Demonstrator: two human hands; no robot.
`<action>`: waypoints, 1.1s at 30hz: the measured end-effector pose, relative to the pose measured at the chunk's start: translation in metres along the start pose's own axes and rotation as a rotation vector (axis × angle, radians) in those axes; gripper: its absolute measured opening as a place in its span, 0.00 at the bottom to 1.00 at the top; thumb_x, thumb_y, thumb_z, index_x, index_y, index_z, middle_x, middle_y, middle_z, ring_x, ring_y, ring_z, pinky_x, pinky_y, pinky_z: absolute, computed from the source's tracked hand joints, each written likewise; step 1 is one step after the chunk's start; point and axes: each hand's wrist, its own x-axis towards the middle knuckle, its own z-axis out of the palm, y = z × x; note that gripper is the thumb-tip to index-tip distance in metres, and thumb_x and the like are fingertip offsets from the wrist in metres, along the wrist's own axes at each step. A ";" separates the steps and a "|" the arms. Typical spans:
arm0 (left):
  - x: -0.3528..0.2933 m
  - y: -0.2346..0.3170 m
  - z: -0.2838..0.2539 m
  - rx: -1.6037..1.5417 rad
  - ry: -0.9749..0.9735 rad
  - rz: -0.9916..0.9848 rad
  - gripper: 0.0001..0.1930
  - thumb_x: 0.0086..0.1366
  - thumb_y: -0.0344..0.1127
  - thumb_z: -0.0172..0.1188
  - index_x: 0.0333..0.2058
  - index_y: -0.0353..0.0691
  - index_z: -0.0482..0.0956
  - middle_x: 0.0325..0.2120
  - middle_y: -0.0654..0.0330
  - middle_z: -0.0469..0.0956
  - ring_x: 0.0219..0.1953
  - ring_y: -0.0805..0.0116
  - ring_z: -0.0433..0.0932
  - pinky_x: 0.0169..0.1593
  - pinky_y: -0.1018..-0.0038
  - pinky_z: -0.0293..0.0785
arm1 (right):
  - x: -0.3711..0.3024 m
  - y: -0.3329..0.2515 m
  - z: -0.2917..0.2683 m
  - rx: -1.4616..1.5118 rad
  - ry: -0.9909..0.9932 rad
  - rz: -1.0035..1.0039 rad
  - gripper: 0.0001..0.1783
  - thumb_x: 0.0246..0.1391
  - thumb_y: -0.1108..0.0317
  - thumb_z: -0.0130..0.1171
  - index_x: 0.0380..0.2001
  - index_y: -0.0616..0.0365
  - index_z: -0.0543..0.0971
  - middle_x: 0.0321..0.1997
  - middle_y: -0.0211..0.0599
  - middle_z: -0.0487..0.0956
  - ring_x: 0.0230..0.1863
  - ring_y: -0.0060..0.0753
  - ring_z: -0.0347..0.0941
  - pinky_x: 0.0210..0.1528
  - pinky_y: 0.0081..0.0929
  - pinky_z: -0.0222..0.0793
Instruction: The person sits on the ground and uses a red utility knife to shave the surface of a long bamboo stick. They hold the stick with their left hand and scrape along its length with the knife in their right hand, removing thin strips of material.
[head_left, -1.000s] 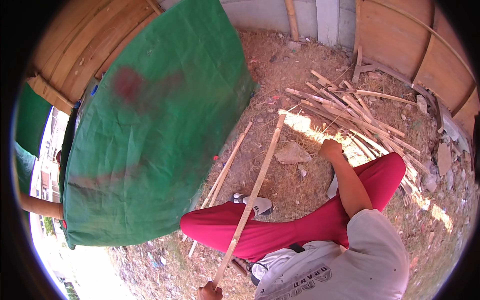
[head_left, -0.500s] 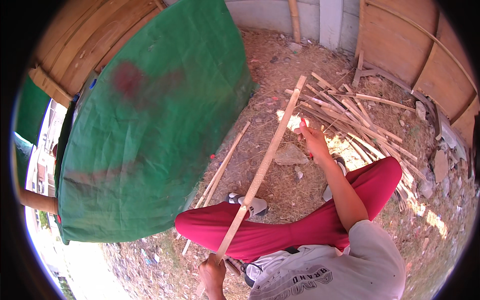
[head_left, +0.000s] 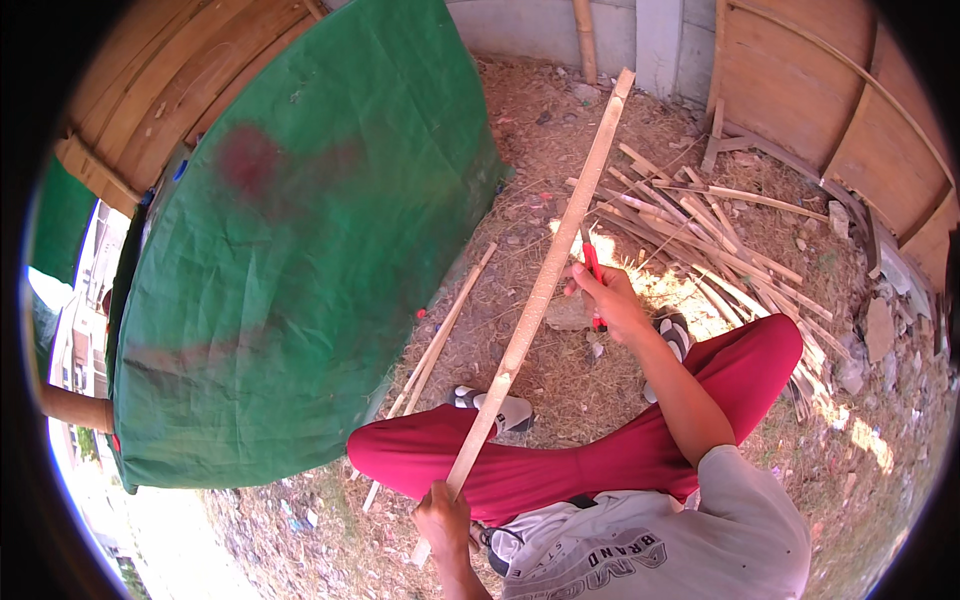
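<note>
Head view: left hand (head_left: 443, 517) clamps bamboo strip (head_left: 545, 283) low; right hand (head_left: 613, 303) grips red tool (head_left: 591, 261) beside it.

- Long strip (head_left: 550, 272) was matt bamboo, ridged at joints.
- Tool handle (head_left: 591, 260) looked like smooth plastic.
- Green sheet (head_left: 330, 250) was matt, creased.
- Trousers (head_left: 610, 463) were smooth cloth.
</note>
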 end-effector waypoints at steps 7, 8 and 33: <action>0.010 0.006 0.004 0.038 -0.003 0.064 0.09 0.52 0.23 0.67 0.25 0.39 0.74 0.14 0.54 0.77 0.17 0.52 0.80 0.20 0.61 0.73 | 0.000 0.009 0.003 0.219 0.009 -0.030 0.15 0.63 0.59 0.68 0.41 0.61 0.82 0.20 0.19 0.71 0.14 0.12 0.56 0.16 0.21 0.49; 0.013 0.008 0.003 0.046 0.002 0.082 0.09 0.52 0.23 0.67 0.26 0.39 0.74 0.15 0.53 0.77 0.18 0.51 0.80 0.20 0.60 0.74 | -0.001 0.008 0.003 0.224 0.019 -0.038 0.15 0.62 0.60 0.69 0.41 0.62 0.82 0.20 0.19 0.71 0.14 0.12 0.57 0.16 0.21 0.49; 0.058 0.039 -0.033 -0.387 -0.432 -0.146 0.31 0.49 0.53 0.79 0.41 0.34 0.81 0.27 0.51 0.85 0.31 0.48 0.86 0.34 0.58 0.80 | 0.007 0.004 -0.001 0.445 0.028 0.006 0.10 0.63 0.68 0.66 0.44 0.60 0.80 0.25 0.20 0.72 0.18 0.11 0.57 0.20 0.19 0.54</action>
